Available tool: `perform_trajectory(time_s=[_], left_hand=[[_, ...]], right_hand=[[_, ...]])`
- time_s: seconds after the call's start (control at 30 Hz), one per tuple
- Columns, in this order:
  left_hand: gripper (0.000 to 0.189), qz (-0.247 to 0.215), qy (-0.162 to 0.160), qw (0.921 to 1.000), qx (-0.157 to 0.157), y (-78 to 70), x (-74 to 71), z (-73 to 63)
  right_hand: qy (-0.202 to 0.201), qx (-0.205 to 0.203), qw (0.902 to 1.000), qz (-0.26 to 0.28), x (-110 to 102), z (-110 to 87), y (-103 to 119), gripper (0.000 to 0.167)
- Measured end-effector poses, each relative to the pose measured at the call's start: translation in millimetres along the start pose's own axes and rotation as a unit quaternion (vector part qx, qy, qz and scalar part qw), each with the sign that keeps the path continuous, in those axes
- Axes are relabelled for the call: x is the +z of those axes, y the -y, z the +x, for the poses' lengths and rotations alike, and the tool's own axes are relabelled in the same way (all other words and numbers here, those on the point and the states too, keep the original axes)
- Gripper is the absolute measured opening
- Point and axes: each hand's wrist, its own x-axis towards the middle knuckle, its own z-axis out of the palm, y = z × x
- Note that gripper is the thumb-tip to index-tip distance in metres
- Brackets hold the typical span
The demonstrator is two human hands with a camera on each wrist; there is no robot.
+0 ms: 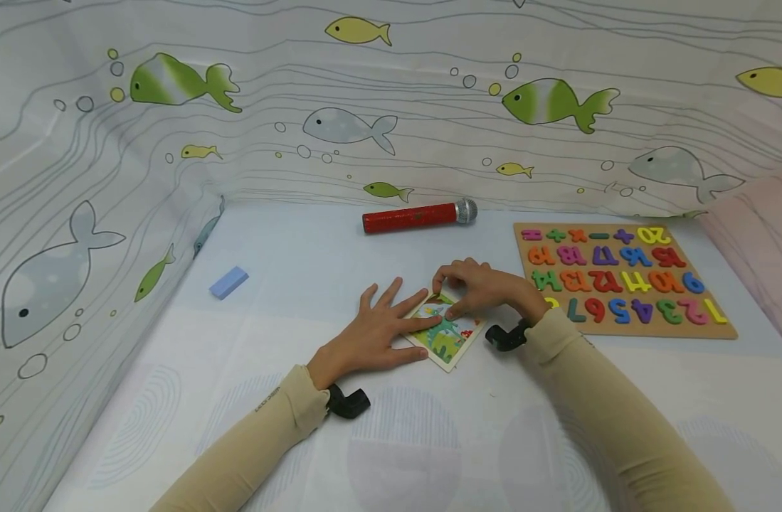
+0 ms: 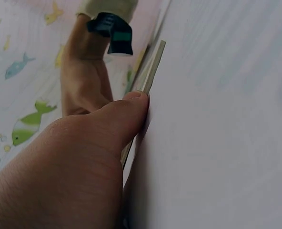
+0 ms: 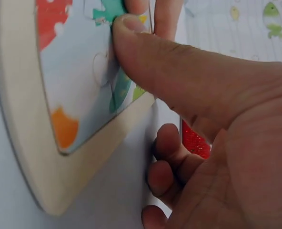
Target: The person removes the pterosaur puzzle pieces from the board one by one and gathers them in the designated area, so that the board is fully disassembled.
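A small jigsaw puzzle (image 1: pixel 446 348) in a pale wooden frame, with a colourful cartoon picture, lies turned cornerwise on the table. Spread flat, my left hand (image 1: pixel 378 331) rests on its left part with straight fingers. In the left wrist view the left thumb (image 2: pixel 131 107) is against the thin edge of the board. My right hand (image 1: pixel 483 284) reaches over from the other side, its index finger bent at the far corner and its thumb (image 3: pixel 136 52) on the picture, gripping there. Its other fingers curl beside the frame. Fingers hide part of the picture.
A red toy microphone (image 1: pixel 416 217) lies behind the hands. To the right is a wooden number board (image 1: pixel 627 329) with coloured numerals and signs. A blue block (image 1: pixel 228 282) sits at the left. Fish-patterned cloth (image 1: pixel 269 85) rises behind the table.
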Motion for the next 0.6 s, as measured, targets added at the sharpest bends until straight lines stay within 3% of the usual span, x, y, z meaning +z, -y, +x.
perform_trajectory(time_s=[0.3,0.6], left_hand=[[0.06,-0.001,0.005,1.0,-0.002,-0.7,-1.2,0.9],[0.061,0.0,0.009,1.0,-0.004,-0.7,-1.0,0.0]], right_hand=[[-0.015,-0.006,0.9996,0.025,3.7,0.2,-3.0,0.036],[-0.088,-0.05,0.994,0.041,18.9,-8.5,-16.6,0.045]])
